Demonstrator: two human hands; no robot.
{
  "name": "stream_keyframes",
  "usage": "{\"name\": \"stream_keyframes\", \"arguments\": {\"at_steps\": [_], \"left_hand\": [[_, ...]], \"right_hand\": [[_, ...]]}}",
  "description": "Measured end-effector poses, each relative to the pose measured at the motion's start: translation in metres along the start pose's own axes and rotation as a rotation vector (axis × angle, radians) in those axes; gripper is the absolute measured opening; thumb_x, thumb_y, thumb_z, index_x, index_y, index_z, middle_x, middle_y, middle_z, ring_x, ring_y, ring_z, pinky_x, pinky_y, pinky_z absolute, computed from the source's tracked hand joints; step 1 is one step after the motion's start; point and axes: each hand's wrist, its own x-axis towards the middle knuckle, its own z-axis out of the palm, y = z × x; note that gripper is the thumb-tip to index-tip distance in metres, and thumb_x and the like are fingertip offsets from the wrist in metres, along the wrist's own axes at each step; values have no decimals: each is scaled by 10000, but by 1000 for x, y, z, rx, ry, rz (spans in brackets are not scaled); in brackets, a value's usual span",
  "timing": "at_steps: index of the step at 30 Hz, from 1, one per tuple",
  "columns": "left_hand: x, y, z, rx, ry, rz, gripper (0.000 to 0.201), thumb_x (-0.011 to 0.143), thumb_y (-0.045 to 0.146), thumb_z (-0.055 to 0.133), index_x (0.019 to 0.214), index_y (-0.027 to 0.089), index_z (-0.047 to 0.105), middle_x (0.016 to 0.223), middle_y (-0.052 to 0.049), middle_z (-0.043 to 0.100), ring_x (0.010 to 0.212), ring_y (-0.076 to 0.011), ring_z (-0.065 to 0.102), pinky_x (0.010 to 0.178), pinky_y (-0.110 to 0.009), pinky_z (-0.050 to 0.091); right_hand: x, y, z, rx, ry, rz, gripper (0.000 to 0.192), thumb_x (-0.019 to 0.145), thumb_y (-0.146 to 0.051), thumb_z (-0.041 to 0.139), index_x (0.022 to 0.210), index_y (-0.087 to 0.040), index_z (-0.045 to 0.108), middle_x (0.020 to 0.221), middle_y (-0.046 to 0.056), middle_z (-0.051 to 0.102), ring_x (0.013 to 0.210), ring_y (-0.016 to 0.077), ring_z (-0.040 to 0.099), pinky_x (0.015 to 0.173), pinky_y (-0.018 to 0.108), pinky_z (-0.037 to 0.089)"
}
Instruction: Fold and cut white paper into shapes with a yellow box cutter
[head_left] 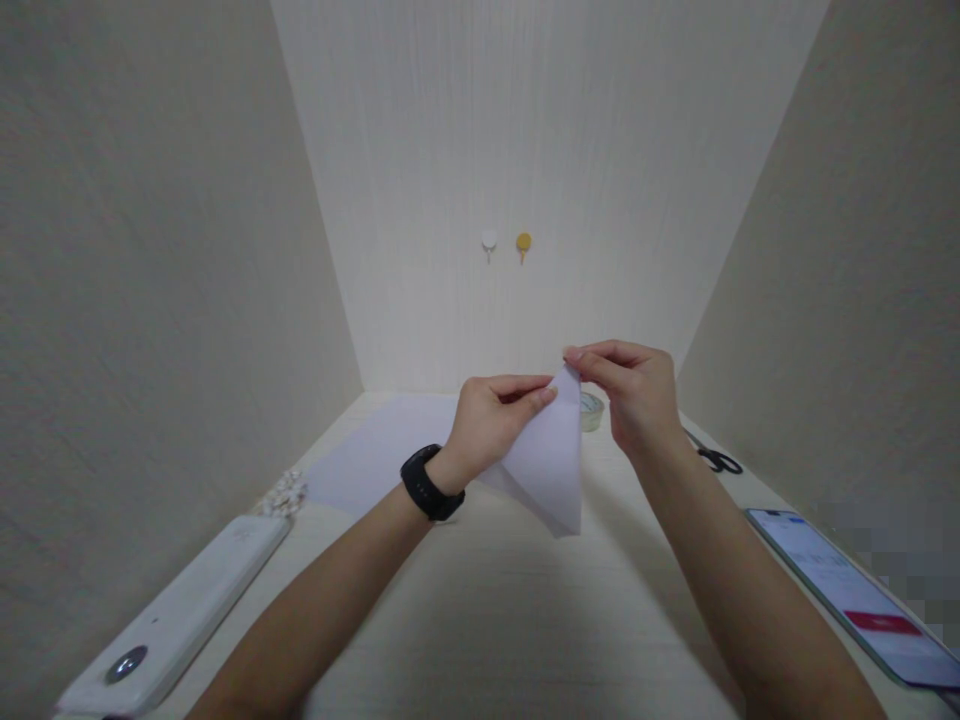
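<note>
Two hands (484, 425) (643, 400) in fingertip pinches on white paper (551, 450), tape roll (592, 418) partly behind it, scissors (726, 461) and phone (832, 575) rightward

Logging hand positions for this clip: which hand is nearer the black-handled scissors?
Right. The right hand, pinching the paper, is left of the scissors and higher in the picture; the left hand, also on the paper, is farther left.
</note>
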Motion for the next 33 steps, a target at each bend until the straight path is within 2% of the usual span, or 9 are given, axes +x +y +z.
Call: {"name": "stream_keyframes", "arguments": {"at_steps": [4,9,15,18,23,28,33], "left_hand": [[2,0,-2,-98,-32,-109,200,708,331,810,844,186,793,849,-74,767,754,-196,694,679,-311,557],[3,0,-4,-191,-26,-198,218,674,330,830,812,167,789,825,-79,758,701,-163,661,648,-291,528],[4,1,-6,-234,-61,-244,229,660,325,837,799,151,786,812,-94,746,672,-149,628,614,-286,499],[4,0,-7,-245,-37,-260,235,662,330,835,793,141,782,795,-92,737,654,-137,604,593,-274,474],[5,0,-6,-285,-5,-317,229,653,309,836,772,123,775,745,-76,715,620,-107,554,580,-249,421],[7,-1,-5,-303,67,-334,238,642,308,835,780,123,773,748,-75,710,625,-112,553,597,-257,415],[9,-3,-4,-330,109,-338,230,619,295,843,765,133,770,743,-67,708,627,-112,554,601,-258,417]], "right_hand": [[0,0,0,-16,-27,32,179,611,-364,821,610,-205,739,593,24,674,553,148,566,548,302,457],[2,-2,-2,-62,-170,128,281,595,-452,832,615,-184,749,563,26,655,517,122,521,509,275,419],[1,-3,-1,-105,-175,163,332,576,-483,838,542,-174,723,500,18,615,480,110,490,487,267,392],[1,-1,-1,-118,-207,203,336,573,-486,835,571,-164,739,526,33,640,490,117,513,503,272,412],[2,5,-1,-144,-179,205,347,559,-484,834,602,-150,748,560,52,667,511,136,546,520,280,436],[2,9,-2,-165,-284,256,404,572,-524,825,656,-133,767,606,68,686,542,136,559,546,276,443],[2,13,-3,-174,-267,255,414,559,-529,837,663,-134,770,631,74,699,563,144,573,556,276,448]]}}
